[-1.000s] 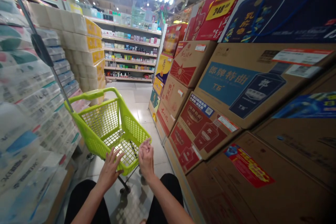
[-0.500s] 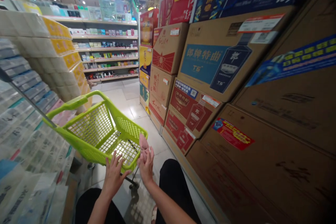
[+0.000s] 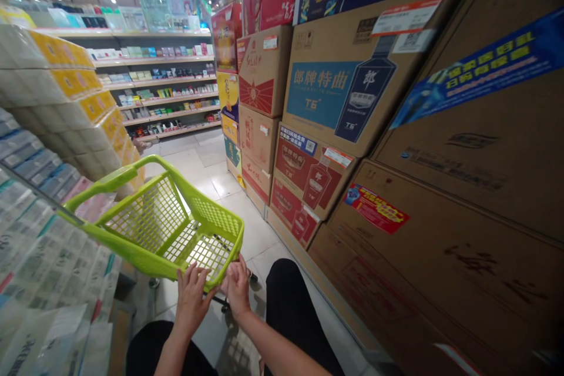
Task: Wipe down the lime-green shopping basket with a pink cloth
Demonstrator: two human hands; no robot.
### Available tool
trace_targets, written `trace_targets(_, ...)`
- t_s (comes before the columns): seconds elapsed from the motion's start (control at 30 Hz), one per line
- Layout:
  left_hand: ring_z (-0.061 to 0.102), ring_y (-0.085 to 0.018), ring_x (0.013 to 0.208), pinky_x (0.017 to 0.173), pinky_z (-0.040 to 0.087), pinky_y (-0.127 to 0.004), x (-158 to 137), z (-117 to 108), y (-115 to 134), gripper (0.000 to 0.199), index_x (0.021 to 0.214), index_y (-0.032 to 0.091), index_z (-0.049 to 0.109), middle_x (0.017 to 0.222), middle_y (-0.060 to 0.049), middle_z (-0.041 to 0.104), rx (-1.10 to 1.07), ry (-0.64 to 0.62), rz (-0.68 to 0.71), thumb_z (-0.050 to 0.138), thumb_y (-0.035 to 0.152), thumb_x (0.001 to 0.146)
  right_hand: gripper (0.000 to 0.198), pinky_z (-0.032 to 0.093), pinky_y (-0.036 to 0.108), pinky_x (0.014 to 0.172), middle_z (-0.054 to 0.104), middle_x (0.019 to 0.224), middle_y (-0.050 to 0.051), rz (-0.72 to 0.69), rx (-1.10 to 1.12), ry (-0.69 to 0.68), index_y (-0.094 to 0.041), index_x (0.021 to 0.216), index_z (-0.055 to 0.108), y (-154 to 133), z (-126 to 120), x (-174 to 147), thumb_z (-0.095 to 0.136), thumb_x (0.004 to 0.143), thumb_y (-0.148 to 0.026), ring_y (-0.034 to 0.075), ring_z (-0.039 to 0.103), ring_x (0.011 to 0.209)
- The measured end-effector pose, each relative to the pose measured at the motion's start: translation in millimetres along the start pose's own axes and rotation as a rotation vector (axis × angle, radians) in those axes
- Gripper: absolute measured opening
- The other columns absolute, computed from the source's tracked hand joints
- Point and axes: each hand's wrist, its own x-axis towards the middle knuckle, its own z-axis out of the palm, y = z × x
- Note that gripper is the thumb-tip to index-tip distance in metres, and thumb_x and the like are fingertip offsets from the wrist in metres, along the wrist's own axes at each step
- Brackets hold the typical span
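Note:
A lime-green plastic shopping cart with lattice walls stands in front of my knees, its basket bare inside. My left hand is hooked over the cart's near rim, fingers over the edge and thumb toward the corner. At the near right corner, my right hand is closed against the outside of the rim. A pink cloth is bunched in it, mostly hidden by the fingers. Both hands are close together, on either side of the corner.
Stacked liquor cartons line the right side. Packs of tissue paper and wrapped goods are piled on the left. Shelves of small boxed products stand at the back, beyond the tiled floor.
My right hand has moved down and left against the basket corner, and the pink cloth no longer sticks up above the rim. My left hand stays on the rim. The view has shifted right.

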Motion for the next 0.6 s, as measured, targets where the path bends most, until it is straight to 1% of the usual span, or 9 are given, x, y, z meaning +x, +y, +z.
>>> trace_targets(0.1,0.040,-0.034,0.130,0.112,0.016,-0.067,2.4,-0.6,-1.8,0.034,0.116,0.025,0.059,0.114,-0.009,0.061,-0.024,-0.017,0.005,0.054,0.038,0.085,0.034,0.051,0.031,0.082,0.064,0.089,0.006,0.060,0.050,0.036,-0.021,0.088,0.058,1.0,-7.2,32.2,0.037,0.096,-0.047,0.019,0.062,0.086)
trace_targets(0.17,0.040,-0.034,0.129,0.112,0.017,-0.067,3.6,-0.6,-2.6,0.034,0.115,0.025,0.059,0.113,-0.009,0.061,-0.033,-0.028,0.001,0.055,0.038,0.085,0.035,0.051,0.028,0.067,0.059,0.073,0.001,0.113,0.061,0.072,-0.022,0.085,0.054,3.5,-10.6,50.5,0.034,0.096,-0.048,0.017,0.058,0.068)
trace_targets(0.2,0.040,-0.034,0.129,0.111,0.017,-0.067,4.0,-0.2,-2.7,0.034,0.115,0.025,0.059,0.113,-0.010,0.061,-0.035,-0.029,-0.002,0.055,0.038,0.085,0.034,0.050,0.028,0.065,0.057,0.070,0.000,0.125,0.058,0.089,-0.022,0.084,0.053,4.2,-10.9,55.4,0.033,0.096,-0.048,0.017,0.057,0.065)
trace_targets(0.27,0.040,-0.034,0.128,0.111,0.017,-0.068,4.2,1.5,-2.6,0.034,0.115,0.025,0.060,0.113,-0.010,0.061,-0.033,-0.020,-0.009,0.056,0.038,0.084,0.031,0.051,0.030,0.069,0.058,0.076,0.001,0.122,0.046,0.114,-0.023,0.088,0.053,3.6,-7.8,51.7,0.035,0.096,-0.046,0.018,0.059,0.070)
trace_targets(0.33,0.041,-0.034,0.128,0.111,0.017,-0.067,4.0,3.3,-2.5,0.034,0.116,0.025,0.060,0.113,-0.010,0.060,-0.026,-0.005,-0.015,0.057,0.037,0.084,0.025,0.051,0.033,0.080,0.061,0.092,0.005,0.094,0.009,0.130,-0.023,0.097,0.054,1.1,-0.3,31.3,0.038,0.095,-0.043,0.020,0.062,0.086)
trace_targets(0.4,0.041,-0.034,0.127,0.111,0.017,-0.067,3.8,3.9,-2.9,0.035,0.116,0.026,0.060,0.113,-0.009,0.060,-0.020,0.005,-0.019,0.058,0.036,0.083,0.027,0.050,0.035,0.089,0.059,0.109,0.009,0.020,-0.062,0.117,-0.024,0.115,0.051,-2.3,7.8,5.5,0.039,0.096,-0.039,0.022,0.060,0.102)
trace_targets(0.47,0.042,-0.033,0.126,0.111,0.017,-0.066,3.8,1.8,-4.0,0.034,0.115,0.026,0.060,0.112,-0.009,0.060,-0.020,0.002,-0.018,0.059,0.035,0.082,0.031,0.051,0.037,0.090,0.057,0.115,0.011,-0.028,-0.090,0.104,-0.023,0.123,0.049,-6.4,11.7,-9.1,0.038,0.097,-0.038,0.022,0.059,0.107)
trace_targets(0.53,0.042,-0.033,0.125,0.111,0.017,-0.065,4.7,-2.5,-5.3,0.027,0.107,0.026,0.062,0.109,-0.008,0.060,-0.033,-0.015,-0.005,0.059,0.036,0.082,0.030,0.053,0.037,0.088,0.058,0.116,0.010,-0.016,-0.092,0.080,-0.023,0.121,0.054,-11.3,9.8,-3.1,0.040,0.098,-0.037,0.021,0.060,0.103)
trace_targets(0.6,0.042,-0.033,0.125,0.111,0.019,-0.064,6.3,-7.3,-6.3,0.019,0.096,0.025,0.063,0.105,-0.008,0.061,-0.053,-0.030,0.009,0.059,0.038,0.082,0.028,0.053,0.038,0.087,0.059,0.119,0.009,-0.001,-0.090,0.047,-0.022,0.120,0.057,-15.7,4.6,19.5,0.049,0.097,-0.036,0.019,0.061,0.102)
